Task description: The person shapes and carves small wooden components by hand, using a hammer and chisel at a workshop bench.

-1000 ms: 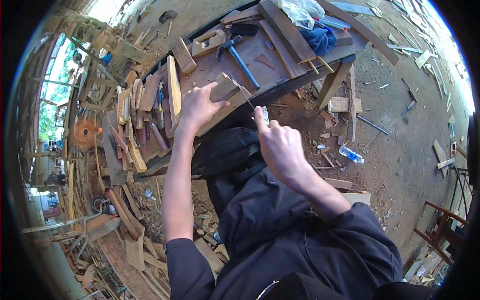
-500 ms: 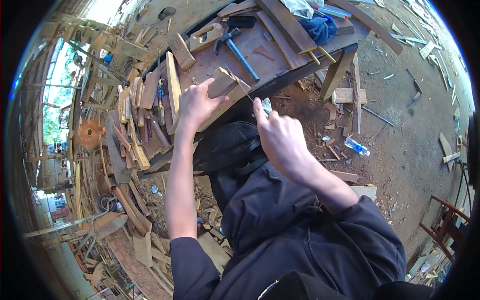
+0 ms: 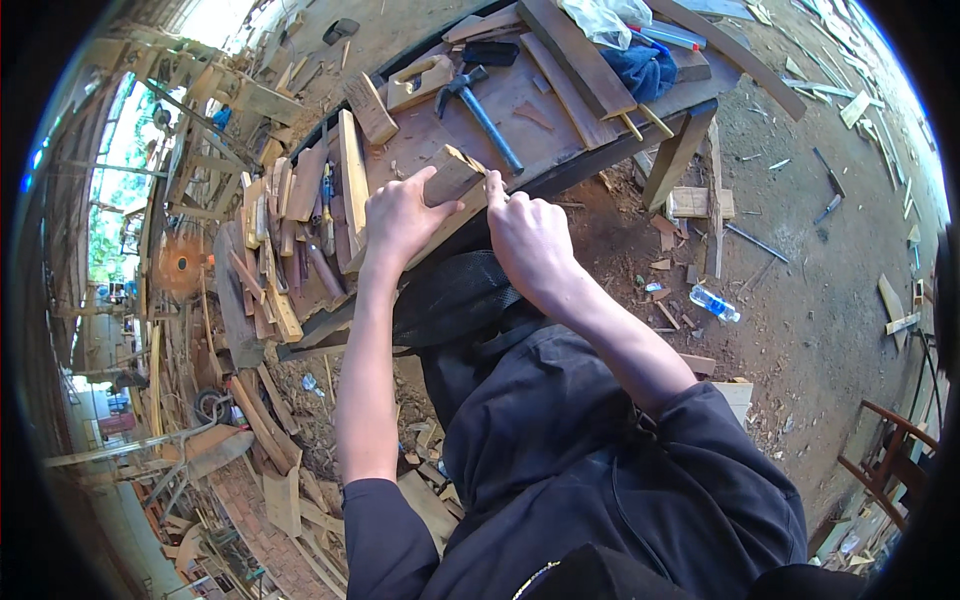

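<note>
My left hand (image 3: 400, 215) lies over a wooden block (image 3: 453, 178) at the near edge of the workbench (image 3: 425, 140). Its fingers bend over the wood and the thumb reaches along it, gripping it down. Right beside the block's cut end, my right hand (image 3: 530, 235) is closed around a handsaw's handle, with the forefinger stretched forward. The blade is seen nearly edge-on and mostly hidden now; the earlier frame shows it as a thin strip against the block's end. Just beyond lies a claw hammer (image 3: 490, 125) with a blue handle.
A wooden hand plane (image 3: 420, 82), a dark brush-like block (image 3: 490, 52), planks (image 3: 575, 60) and a blue cloth (image 3: 640, 72) lie on the bench. Wood offcuts (image 3: 275, 230) crowd its left end. A plastic bottle (image 3: 715, 303) and scraps litter the ground at right.
My right hand has moved forward and slightly left, up to the block's end, and the saw blade has gone mostly out of sight. My left hand stays on the block.
</note>
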A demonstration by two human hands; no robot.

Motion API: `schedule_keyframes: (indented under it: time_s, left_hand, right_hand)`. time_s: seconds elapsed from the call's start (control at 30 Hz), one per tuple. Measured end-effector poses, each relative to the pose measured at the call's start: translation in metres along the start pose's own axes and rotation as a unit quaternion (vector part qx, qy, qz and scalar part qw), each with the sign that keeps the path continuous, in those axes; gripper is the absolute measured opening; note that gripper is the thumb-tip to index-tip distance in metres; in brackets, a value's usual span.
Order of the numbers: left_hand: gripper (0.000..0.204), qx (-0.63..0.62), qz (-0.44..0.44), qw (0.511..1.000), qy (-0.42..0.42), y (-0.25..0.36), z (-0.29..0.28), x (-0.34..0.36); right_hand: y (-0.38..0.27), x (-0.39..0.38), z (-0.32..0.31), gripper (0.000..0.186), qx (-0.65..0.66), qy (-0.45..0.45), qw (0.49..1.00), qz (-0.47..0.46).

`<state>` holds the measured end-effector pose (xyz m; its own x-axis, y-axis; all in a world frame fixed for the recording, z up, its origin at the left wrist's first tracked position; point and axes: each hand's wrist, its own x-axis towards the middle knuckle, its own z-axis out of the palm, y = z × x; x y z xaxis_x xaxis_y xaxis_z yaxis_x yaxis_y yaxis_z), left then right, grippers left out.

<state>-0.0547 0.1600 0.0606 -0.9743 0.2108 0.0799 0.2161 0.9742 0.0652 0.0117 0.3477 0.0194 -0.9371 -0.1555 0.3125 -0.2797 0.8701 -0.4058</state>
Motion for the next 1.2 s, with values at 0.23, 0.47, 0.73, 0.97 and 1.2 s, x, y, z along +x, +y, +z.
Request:
schedule_keyframes:
  time_s: [0.23, 0.47, 0.73, 0.97, 1.2]
  left_hand:
    - [0.082, -0.019, -0.003, 1.000, -0.020, 0.004, 0.001, -0.001]
    - [0.065, -0.004, -0.001, 1.000, 0.010, -0.005, 0.001, -0.006]
    - [0.079, -0.009, -0.020, 1.000, -0.010, 0.008, -0.001, -0.005]
    - [0.079, -0.006, -0.012, 1.000, -0.006, 0.002, 0.003, -0.003]
    - [0.081, -0.010, -0.008, 1.000, -0.007, -0.006, -0.005, 0.005]
  right_hand:
    - [-0.003, -0.017, -0.033, 0.050, -0.024, -0.032, 0.999, -0.002]
    - [-0.013, -0.002, -0.034, 0.056, -0.008, -0.093, 0.996, -0.001]
    - [0.008, 0.006, 0.017, 0.055, -0.021, 0.024, 0.999, -0.028]
    - [-0.002, -0.014, -0.022, 0.059, 0.004, -0.057, 0.998, 0.019]
    - [-0.010, -0.016, -0.052, 0.058, 0.000, -0.083, 0.996, -0.014]
